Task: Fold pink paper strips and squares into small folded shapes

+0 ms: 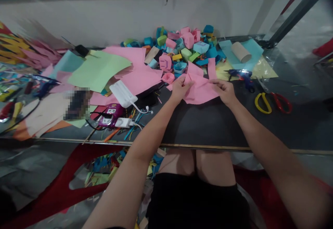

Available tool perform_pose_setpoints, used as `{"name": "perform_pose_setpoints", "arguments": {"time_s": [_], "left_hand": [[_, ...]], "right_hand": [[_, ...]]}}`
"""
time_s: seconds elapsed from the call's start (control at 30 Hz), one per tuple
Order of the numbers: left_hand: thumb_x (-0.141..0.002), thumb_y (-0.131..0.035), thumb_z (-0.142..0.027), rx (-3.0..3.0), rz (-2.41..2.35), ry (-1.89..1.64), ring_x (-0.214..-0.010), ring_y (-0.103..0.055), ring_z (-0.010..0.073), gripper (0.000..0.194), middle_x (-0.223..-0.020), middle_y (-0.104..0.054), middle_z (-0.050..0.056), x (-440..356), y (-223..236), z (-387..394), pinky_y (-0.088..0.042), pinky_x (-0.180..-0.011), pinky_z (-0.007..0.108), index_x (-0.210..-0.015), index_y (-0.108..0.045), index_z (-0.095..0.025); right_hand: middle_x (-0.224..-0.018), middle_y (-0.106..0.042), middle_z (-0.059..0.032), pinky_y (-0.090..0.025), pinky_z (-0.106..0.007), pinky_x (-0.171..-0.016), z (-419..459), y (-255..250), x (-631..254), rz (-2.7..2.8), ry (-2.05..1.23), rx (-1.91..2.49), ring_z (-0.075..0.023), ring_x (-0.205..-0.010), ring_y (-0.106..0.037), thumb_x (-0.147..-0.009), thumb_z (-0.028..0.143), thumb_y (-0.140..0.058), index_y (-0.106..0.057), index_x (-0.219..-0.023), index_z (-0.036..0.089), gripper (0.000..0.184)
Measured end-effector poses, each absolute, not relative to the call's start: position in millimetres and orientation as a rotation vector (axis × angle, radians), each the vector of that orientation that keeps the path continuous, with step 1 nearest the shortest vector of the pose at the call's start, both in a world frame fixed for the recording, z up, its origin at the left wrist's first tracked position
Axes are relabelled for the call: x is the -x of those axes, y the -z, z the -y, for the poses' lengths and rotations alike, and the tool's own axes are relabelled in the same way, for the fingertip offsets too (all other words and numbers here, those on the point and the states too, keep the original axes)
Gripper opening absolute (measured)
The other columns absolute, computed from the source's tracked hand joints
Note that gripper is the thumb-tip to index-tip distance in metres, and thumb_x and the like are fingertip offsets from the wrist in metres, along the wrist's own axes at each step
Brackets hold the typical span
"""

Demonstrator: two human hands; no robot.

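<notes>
Between my hands is a pink sheet of paper, raised a little above the dark table and creased near its upper left. My left hand pinches its left side, the fingers partly behind a fold. At the right edge, my right hand grips the sheet between thumb and fingers. Just behind the sheet stands a pile of small folded paper boxes in pink, blue and green. A small pink paper ring lies close to my left hand.
To the right are scissors with yellow and red handles, a blue glue gun and a cardboard tube. On the left lie a green sheet, a white power bank, a purple power strip with cables, and paper scraps.
</notes>
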State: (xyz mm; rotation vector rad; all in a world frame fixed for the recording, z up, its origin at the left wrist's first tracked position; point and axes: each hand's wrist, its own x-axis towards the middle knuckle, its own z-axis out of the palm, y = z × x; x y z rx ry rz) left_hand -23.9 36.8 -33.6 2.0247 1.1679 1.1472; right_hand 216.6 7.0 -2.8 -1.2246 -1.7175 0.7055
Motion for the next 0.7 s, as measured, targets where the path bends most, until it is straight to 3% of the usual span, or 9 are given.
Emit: {"name": "perform_pose_setpoints", "arguments": {"time_s": [0.1, 0.17, 0.27, 0.37, 0.5, 0.7], "left_hand": [[-0.101, -0.055, -0.056, -1.888, -1.181, -1.188, -0.091, -0.072, 0.02, 0.045, -0.103, -0.077, 0.011, 22, 27, -31, -0.061, -0.075, 0.033, -0.117, -0.069, -0.016], [-0.096, -0.062, -0.057, -1.854, -1.154, -1.159, -0.085, -0.07, 0.0192, 0.045, -0.095, -0.076, 0.009, 21, 23, -27, -0.058, -0.07, 0.03, -0.109, -0.072, -0.015], [-0.087, -0.072, -0.058, -1.77, -1.139, -1.112, -0.069, -0.064, 0.0146, 0.042, -0.077, -0.07, 0.003, 20, 19, -23, -0.05, -0.058, 0.025, -0.093, -0.072, -0.016], [-0.087, -0.072, -0.06, -1.634, -1.124, -1.089, -0.055, -0.05, 0.0092, 0.044, -0.061, -0.056, -0.002, 18, 15, -22, -0.038, -0.049, 0.023, -0.075, -0.065, -0.018], [-0.085, -0.074, -0.058, -1.488, -1.094, -1.1, -0.051, -0.039, 0.0058, 0.05, -0.057, -0.045, -0.004, 17, 9, -20, -0.027, -0.048, 0.022, -0.062, -0.054, -0.018], [-0.077, -0.083, -0.047, -1.414, -1.202, -1.067, -0.053, -0.038, 0.0063, 0.047, -0.055, -0.044, -0.004, 16, 4, -16, -0.026, -0.05, 0.023, -0.056, -0.052, -0.017]], "right_hand": [[-0.1, -0.078, -0.0122, -0.06, -0.044, -0.072, -12, 4, -219, 1.647, -0.88, 1.252, -0.0287, -0.087, -0.075, -0.09, 0.084, -0.042, -0.066, -0.136, 0.023, 0.08], [-0.097, -0.078, -0.0119, -0.06, -0.043, -0.068, -12, 2, -218, 1.6, -1.011, 1.257, -0.0287, -0.084, -0.075, -0.085, 0.089, -0.044, -0.065, -0.137, 0.024, 0.086], [-0.083, -0.075, -0.0069, -0.057, -0.038, -0.062, -8, -2, -214, 1.599, -1.155, 1.215, -0.0251, -0.076, -0.071, -0.07, 0.086, -0.069, -0.078, -0.103, 0.023, 0.072], [-0.067, -0.066, -0.0014, -0.049, -0.031, -0.054, -4, -3, -207, 1.613, -1.127, 1.266, -0.0183, -0.063, -0.061, -0.062, 0.073, -0.084, -0.074, -0.073, 0.021, 0.054], [-0.063, -0.06, 0.0003, -0.044, -0.029, -0.052, -7, 0, -203, 1.451, -1.027, 1.275, -0.0145, -0.059, -0.054, -0.063, 0.063, -0.085, -0.071, -0.069, 0.019, 0.046], [-0.062, -0.057, 0.0008, -0.042, -0.028, -0.053, -11, 3, -205, 1.413, -1.032, 1.274, -0.0136, -0.06, -0.05, -0.059, 0.059, -0.087, -0.069, -0.065, 0.02, 0.044]]}}
